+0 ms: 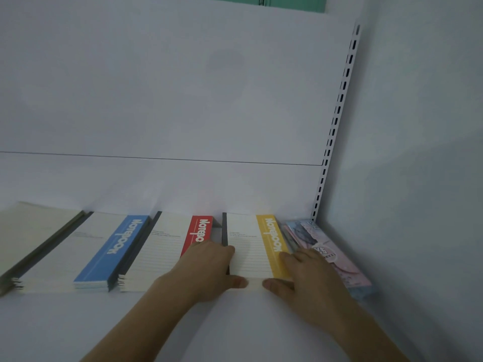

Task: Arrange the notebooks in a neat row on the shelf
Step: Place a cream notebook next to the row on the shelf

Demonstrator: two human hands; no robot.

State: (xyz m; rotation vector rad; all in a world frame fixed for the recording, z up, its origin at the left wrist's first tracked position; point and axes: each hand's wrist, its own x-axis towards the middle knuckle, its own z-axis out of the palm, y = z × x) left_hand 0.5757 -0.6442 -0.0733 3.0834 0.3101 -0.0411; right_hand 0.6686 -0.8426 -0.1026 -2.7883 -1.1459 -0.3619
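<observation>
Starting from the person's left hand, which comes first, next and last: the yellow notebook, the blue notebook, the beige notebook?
From the left hand:
1. Yellow notebook, touching it, just right.
2. Blue notebook, further left.
3. Beige notebook, far left end.

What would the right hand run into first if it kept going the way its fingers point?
The right hand points toward the back over the yellow notebook; past that stack's far end it would likely meet the white back panel. Depth is uncertain.

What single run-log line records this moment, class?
step: squaring yellow notebook | left hand: grip on its left edge | right hand: grip on its right edge | neighbours: red notebook, pink packet | shelf
</observation>
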